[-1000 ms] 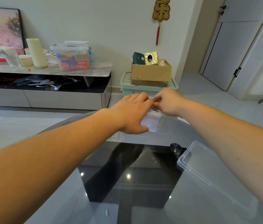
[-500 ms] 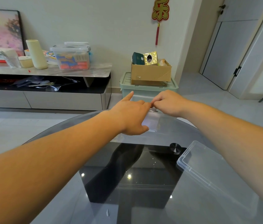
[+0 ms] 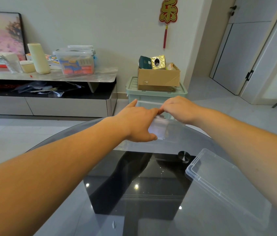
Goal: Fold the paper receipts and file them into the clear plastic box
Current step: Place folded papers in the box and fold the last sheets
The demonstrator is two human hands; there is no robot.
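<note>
Receipts (image 3: 160, 116) at box (image 3: 159, 132) rim — fingers of right hand (image 3: 179, 109) pinch them, left hand (image 3: 139, 121) clasps box.

Both hands crowd the mouth of the clear plastic box (image 3: 172, 129) at the far edge of the glass table (image 3: 193, 142). The left hand (image 3: 139, 123) has its thumb on the near wall, and the right hand (image 3: 180, 109) curls down onto the receipts (image 3: 158, 128) inside, so the opening is covered from above. Open glass lies between the two forearms. On the right the lid (image 3: 219, 181) lies flat, partly under the right forearm, and a small black cap (image 3: 184, 155) sits just beside its far corner. Behind the table stands a green bin (image 3: 156, 96) (a cardboard box (image 3: 158, 79) on top).
</note>
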